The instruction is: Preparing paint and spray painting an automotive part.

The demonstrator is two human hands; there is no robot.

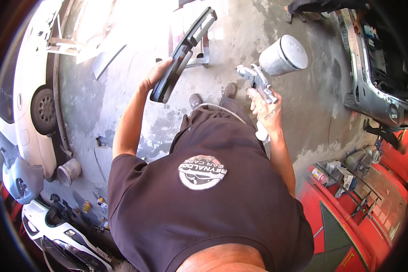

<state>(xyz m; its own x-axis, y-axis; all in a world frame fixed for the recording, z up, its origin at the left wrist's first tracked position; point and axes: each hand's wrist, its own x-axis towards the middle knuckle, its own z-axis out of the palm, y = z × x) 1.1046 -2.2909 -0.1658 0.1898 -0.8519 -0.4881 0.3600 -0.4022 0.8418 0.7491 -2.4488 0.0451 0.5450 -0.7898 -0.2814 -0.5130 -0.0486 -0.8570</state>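
Observation:
My left hand (157, 74) is closed around the edge of a long, narrow, dark trim piece (171, 78) with raised glossy strips. The piece is held up at a slant, its far end pointing away to the right. In my right hand (269, 113) is a metal spray gun (257, 78), gripped by its handle. A pale round cup (281, 56) sits tilted on the gun, and its nozzle points left towards the trim piece, with a gap between them. A light hose (224, 110) runs across my legs; where it meets the gun is hidden.
A white car (34, 147) stands along the left, with a bucket (69, 172) and loose bumpers (25, 181) nearby. A metal stand (206, 55) is ahead. At right are a stripped car body (378, 99) and red car (322, 213). Another person (324, 6) is at far right.

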